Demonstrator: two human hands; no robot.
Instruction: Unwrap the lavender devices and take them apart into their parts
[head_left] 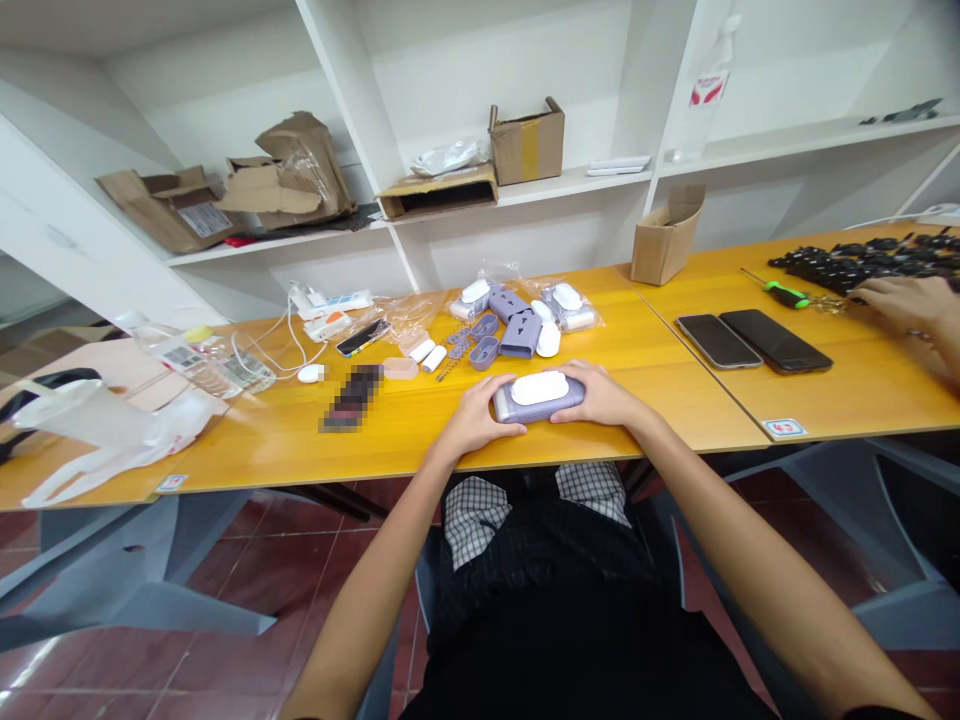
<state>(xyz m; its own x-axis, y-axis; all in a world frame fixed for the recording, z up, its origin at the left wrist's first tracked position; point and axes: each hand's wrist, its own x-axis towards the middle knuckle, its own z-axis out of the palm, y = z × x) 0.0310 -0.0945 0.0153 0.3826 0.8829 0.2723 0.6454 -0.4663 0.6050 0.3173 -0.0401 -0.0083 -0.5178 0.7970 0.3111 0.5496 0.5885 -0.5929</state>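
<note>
Near the table's front edge, a purple-grey plastic device (541, 409) with a white oval piece (539, 387) on its upper face lies between my hands. My left hand (480, 415) grips its left end, thumb along the front. Around the right end curl the fingers of my right hand (596, 393). Just beyond are purple plastic housings (520, 333), small purple cup-shaped parts (484, 351), and a white oval part (548, 338). Similar pieces in a clear bag (574, 306) sit behind them. What the device is exactly, I cannot tell.
Two dark phones (776, 340) and a green-black screwdriver (786, 294) lie to the right. Another person's hand (904, 300) is beside a pile of black parts (870, 262). On the left are a white plastic bag (124, 430), a clear bottle (202, 365), and a power strip (337, 305) with cables.
</note>
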